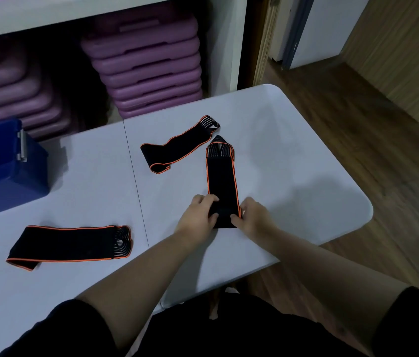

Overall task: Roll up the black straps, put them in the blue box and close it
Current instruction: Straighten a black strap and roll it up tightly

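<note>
Three black straps with orange edges lie on the white table [293,155]. The strap in the middle [221,176] stretches away from me, and its near end is curled over. My left hand [199,215] and my right hand [250,215] both pinch that near end, one on each side. A second strap [177,148] lies flat further back, partly folded. The third strap [69,244] lies flat at the front left. At the left edge stands the blue box [5,166], open, with a metal latch on its side.
Behind the table, a white shelf holds stacks of purple cases [149,65]. The table's rounded right corner [365,207] ends over a wooden floor [357,124]. A seam [136,184] runs across the tabletop between the box and the straps.
</note>
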